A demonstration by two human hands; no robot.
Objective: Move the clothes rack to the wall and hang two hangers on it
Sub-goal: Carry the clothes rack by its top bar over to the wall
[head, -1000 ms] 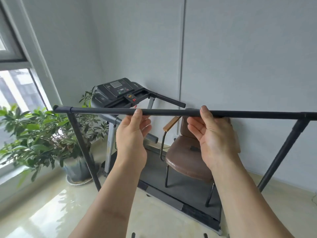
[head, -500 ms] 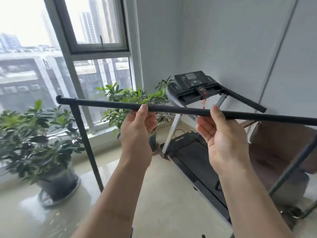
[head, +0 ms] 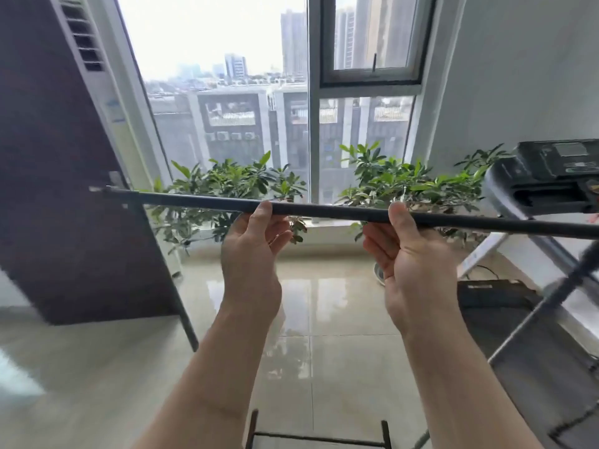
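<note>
The black clothes rack [head: 330, 211] fills the middle of the head view, its top bar running from left to right at chest height. My left hand [head: 251, 251] grips the bar from below, thumb over the top. My right hand [head: 410, 257] holds it the same way, a forearm's width to the right. One rack leg [head: 181, 306] slants down at the left, another [head: 551, 306] at the right. A lower black frame part [head: 317, 437] shows at the bottom edge. No hangers are in view.
A tall window [head: 308, 102] faces me, with potted plants [head: 233, 186] along its sill. A dark standing air conditioner [head: 64, 157] is at the left. A treadmill [head: 551, 176] stands at the right against the white wall [head: 525, 76]. Glossy tiled floor [head: 324, 319] lies below.
The view has swung left from the wall with the treadmill and chair to the window and air conditioner, and the rack has turned with it. Both hands keep the same grip.
</note>
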